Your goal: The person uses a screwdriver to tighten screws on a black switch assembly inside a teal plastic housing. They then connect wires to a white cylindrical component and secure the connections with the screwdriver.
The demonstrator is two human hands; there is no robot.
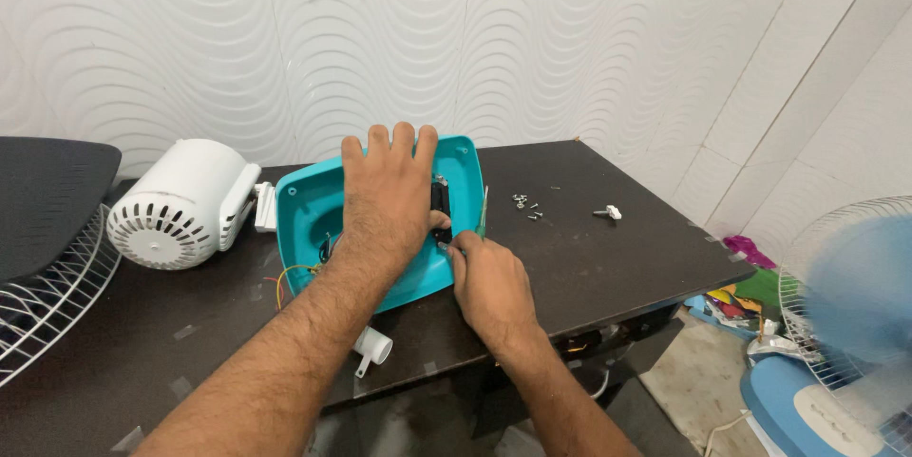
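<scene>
A teal plastic fan base cover (306, 219) lies open side up on the dark table (608, 257). My left hand (388, 193) lies flat across it, fingers spread, pressing on the inside. My right hand (489, 281) is at the cover's right edge, fingers pinched on a green-handled screwdriver (484, 210) whose tip meets a black part (441, 199) inside the cover. Coloured wires (285, 281) trail out at the cover's lower left.
A white fan motor housing (180, 205) lies to the left of the cover. Loose screws (527, 205) and a small white knob (609, 213) sit to the right. A wire fan guard (43, 300) is at far left; a running blue fan (845, 324) stands on the floor at right.
</scene>
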